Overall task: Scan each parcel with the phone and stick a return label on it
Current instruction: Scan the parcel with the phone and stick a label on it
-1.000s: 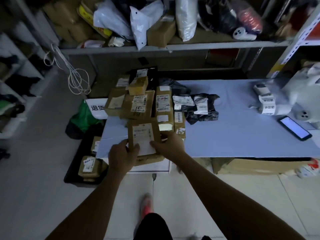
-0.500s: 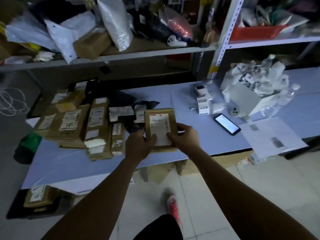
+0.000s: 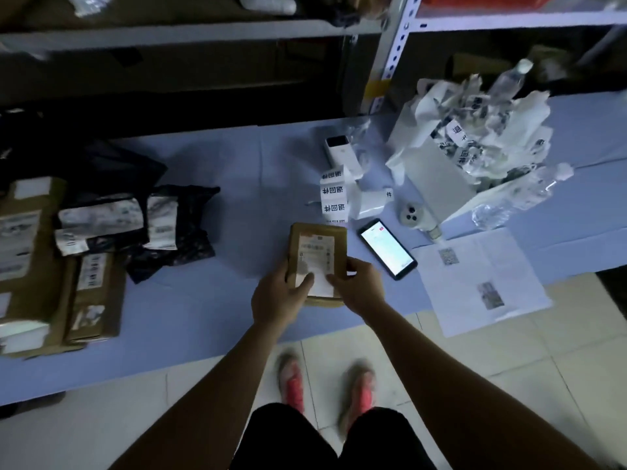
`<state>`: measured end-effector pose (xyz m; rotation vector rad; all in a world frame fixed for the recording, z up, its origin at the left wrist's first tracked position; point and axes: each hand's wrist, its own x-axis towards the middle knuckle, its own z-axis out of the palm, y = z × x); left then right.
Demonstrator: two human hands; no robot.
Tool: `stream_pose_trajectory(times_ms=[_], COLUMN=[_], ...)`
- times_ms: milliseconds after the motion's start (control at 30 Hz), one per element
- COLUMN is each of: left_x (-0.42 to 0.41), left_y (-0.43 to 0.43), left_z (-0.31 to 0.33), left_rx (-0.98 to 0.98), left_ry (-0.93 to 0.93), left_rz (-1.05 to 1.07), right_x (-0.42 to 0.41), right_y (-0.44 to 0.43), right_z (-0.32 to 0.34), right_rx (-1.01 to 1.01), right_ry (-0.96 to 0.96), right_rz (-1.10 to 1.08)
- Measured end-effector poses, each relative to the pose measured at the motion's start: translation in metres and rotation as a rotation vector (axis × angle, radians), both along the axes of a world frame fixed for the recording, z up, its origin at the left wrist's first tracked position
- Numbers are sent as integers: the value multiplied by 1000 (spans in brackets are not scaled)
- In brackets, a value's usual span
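A small brown cardboard parcel [image 3: 317, 245] with a white shipping label lies on the blue table [image 3: 210, 313], just left of the phone [image 3: 387, 248], whose screen is lit. My left hand [image 3: 281, 296] grips the parcel's near left corner, thumb on the label. My right hand [image 3: 358, 286] holds its near right edge, fingers curled round it. A strip of white return labels [image 3: 334, 195] hangs from a small white printer [image 3: 342, 157] just behind the parcel.
Several brown parcels [image 3: 91, 296] and black mailer bags [image 3: 176, 228] lie at the left. A white box stuffed with label backing paper [image 3: 475, 157], plastic bottles, and a printed sheet [image 3: 481, 276] over the table edge sit at the right. Metal shelving stands behind.
Both hands carried the parcel from the pile at the left across to the right and brought it down beside the phone. The view turned right with them.
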<state>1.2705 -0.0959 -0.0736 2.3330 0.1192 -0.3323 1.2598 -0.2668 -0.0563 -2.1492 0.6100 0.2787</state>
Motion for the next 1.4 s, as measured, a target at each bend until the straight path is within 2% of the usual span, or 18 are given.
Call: stream_pose_trajectory(times_ms=[100, 200, 233, 333, 400, 467, 567, 767, 867, 1000, 1233, 1400], left_x=[7, 18, 19, 19, 19, 17, 9, 0, 0, 2, -1, -7], left_y=[-8, -10, -10, -18, -27, -37, -48, -66, -72, -77, -66, -25], left_z=[-10, -17, -19, -19, -19, -19, -15, -6, -3, -3, 3, 5], left_rx=[15, -90, -122, -181, -261, -325, -322, -231, -145, -128, -159, 28], left_ry=[30, 173, 208, 256, 272, 268, 219, 231, 207, 198, 184, 107], left_rz=[67, 181, 212, 267, 313, 359, 395, 446, 399, 346, 270, 363], right_x=[18, 37, 43, 63, 78, 87, 94, 94, 92, 93, 93, 87], right_y=[-15, -49, -62, -103, -122, -132, -134, -131, -135, -140, -131, -113], right_z=[-9, -14, -16, -30, -39, -46, -52, -55, -52, -45, -20, 10], right_rx=[59, 157, 103, -226, -380, -463, -505, -434, -434, -340, -194, -21], right_ry=[8, 19, 2, -88, -17, 102, 105, 116, 152, 183, 73, -61], right_rz=[95, 158, 174, 230, 330, 459, 526, 393, 387, 306, 185, 227])
